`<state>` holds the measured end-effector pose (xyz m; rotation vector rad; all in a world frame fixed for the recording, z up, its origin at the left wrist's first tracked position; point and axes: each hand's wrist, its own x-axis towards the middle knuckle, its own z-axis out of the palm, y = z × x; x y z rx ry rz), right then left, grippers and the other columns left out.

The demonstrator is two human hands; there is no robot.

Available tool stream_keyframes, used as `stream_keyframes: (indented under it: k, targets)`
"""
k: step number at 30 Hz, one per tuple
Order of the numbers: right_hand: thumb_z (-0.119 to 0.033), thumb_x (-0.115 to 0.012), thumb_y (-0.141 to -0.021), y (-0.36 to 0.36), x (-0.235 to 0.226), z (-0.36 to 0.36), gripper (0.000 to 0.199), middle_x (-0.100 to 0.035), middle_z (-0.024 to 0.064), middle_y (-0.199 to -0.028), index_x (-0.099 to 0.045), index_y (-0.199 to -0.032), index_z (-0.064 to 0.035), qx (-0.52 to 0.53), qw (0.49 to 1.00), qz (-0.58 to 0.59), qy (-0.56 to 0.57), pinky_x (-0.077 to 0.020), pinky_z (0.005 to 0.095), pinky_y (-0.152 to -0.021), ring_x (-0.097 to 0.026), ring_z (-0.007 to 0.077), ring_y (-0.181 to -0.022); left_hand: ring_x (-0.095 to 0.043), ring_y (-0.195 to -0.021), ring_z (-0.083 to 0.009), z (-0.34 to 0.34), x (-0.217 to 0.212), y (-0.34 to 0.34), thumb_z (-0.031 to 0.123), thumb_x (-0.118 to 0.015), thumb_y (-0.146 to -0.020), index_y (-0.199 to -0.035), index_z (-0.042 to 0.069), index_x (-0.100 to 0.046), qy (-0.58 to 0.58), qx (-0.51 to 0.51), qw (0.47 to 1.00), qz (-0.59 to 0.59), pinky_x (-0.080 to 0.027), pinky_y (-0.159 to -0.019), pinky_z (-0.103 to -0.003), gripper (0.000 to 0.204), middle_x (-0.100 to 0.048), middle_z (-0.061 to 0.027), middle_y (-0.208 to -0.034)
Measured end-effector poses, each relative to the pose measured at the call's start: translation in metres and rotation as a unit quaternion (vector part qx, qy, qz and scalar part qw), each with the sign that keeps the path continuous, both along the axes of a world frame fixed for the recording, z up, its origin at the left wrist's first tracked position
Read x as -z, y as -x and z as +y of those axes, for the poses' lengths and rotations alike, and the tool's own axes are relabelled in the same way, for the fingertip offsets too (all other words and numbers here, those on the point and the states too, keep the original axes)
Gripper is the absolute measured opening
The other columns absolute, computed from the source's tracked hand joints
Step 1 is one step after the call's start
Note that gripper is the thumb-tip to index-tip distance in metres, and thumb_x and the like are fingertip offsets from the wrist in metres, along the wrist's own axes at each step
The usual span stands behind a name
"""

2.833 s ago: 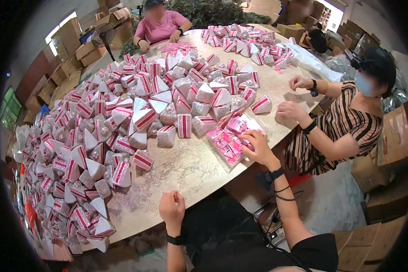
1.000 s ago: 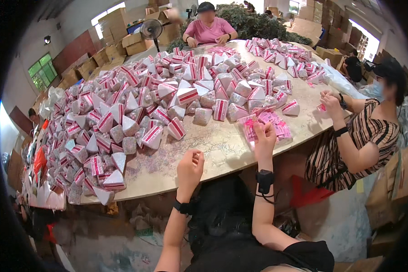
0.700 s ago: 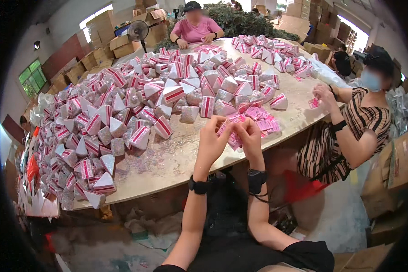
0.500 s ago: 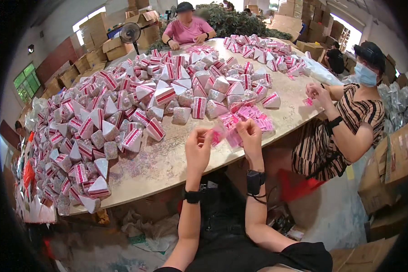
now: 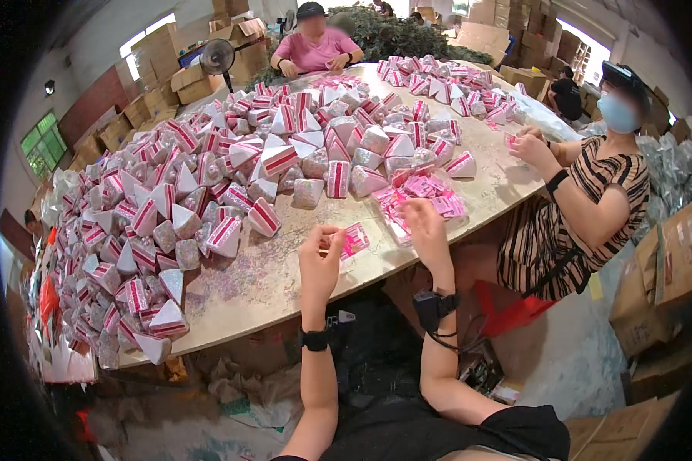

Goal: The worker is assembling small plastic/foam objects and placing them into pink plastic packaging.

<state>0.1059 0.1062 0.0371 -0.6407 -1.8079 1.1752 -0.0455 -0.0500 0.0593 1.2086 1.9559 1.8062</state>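
Note:
My left hand is closed in a pinch above the table's near edge. From its fingertips a small pink printed tag sticks out to the right. Apart from it, my right hand hovers by a clear plastic bag filled with pink tags. The right fingers are loosely bent and I see nothing between them; the thumb is partly hidden. Just beyond the bag lie wedge-shaped, cake-slice ornaments, glittery white with pink and red bands.
A large heap of these ornaments covers the left and middle of the table. Loose glitter lies before me. One co-worker handles a small pink thing at the right; another sits across. Cardboard boxes stand at the right.
My hands have parted. The left has drawn left and a little down with the tag, while the right has turned over beside the bag. The co-worker at the right has raised their hands.

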Motion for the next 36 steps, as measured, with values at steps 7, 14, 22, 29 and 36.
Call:
stream_keyframes:
  k: [7,14,22,29,36]
  targets:
    - [-0.012,-0.062,-0.091,0.024,-0.019,-0.042,0.03,-0.065,0.0088,-0.1,-0.057,-0.118,0.0011,-0.212,0.976,-0.031,-0.026,-0.0504,0.0282,-0.075,-0.063,0.0137,-0.086,-0.051,-0.064,-0.0081,0.004,0.002,-0.008,0.017,-0.062,-0.093,-0.095,0.002,-0.064,0.008,0.036,0.999,0.003,-0.041,-0.058,-0.025,0.016,-0.053,-0.0021,-0.069]
    - [-0.012,-0.062,-0.093,0.026,-0.003,-0.039,0.024,-0.064,0.0048,-0.082,-0.058,-0.114,0.0003,-0.224,0.973,-0.004,0.051,-0.0494,0.0239,-0.065,-0.062,0.0092,-0.074,-0.058,-0.077,-0.008,-0.02,-0.009,0.003,0.011,-0.062,-0.093,-0.106,0.0,-0.058,-0.049,0.097,0.975,-0.192,-0.046,-0.07,-0.022,0.018,-0.058,0.0003,-0.079]
    - [-0.008,-0.059,-0.094,0.052,0.013,-0.046,0.023,-0.064,0.0046,-0.096,-0.057,-0.116,0.0008,-0.313,0.939,0.043,0.137,-0.052,0.0257,-0.073,-0.062,0.0102,-0.085,-0.054,-0.075,-0.0066,-0.034,-0.017,-0.001,0.001,-0.058,-0.092,-0.11,0.002,-0.053,-0.128,0.108,0.94,-0.296,-0.042,-0.067,-0.02,0.019,-0.055,-0.0011,-0.083]
    - [-0.007,-0.061,-0.092,0.057,-0.004,-0.047,0.023,-0.064,0.0089,-0.082,-0.058,-0.113,0.0007,-0.223,0.972,-0.072,-0.016,-0.0507,0.028,-0.068,-0.063,0.0134,-0.076,-0.049,-0.063,-0.004,-0.044,-0.01,0.021,0.005,-0.056,-0.094,-0.114,0.002,-0.051,-0.219,0.058,0.91,-0.346,-0.033,-0.054,-0.018,0.022,-0.058,-0.0022,-0.084]
    - [-0.008,-0.061,-0.09,0.043,-0.007,-0.052,0.014,-0.066,0.0146,-0.084,-0.062,-0.102,0.0003,-0.046,0.986,-0.13,-0.091,-0.0524,0.0332,-0.069,-0.067,0.0253,-0.077,-0.066,-0.093,-0.0167,-0.056,-0.007,0.029,-0.002,-0.038,-0.095,-0.128,-0.004,-0.042,-0.189,-0.136,0.957,-0.174,-0.046,-0.062,-0.02,0.033,-0.063,-0.0201,-0.12]
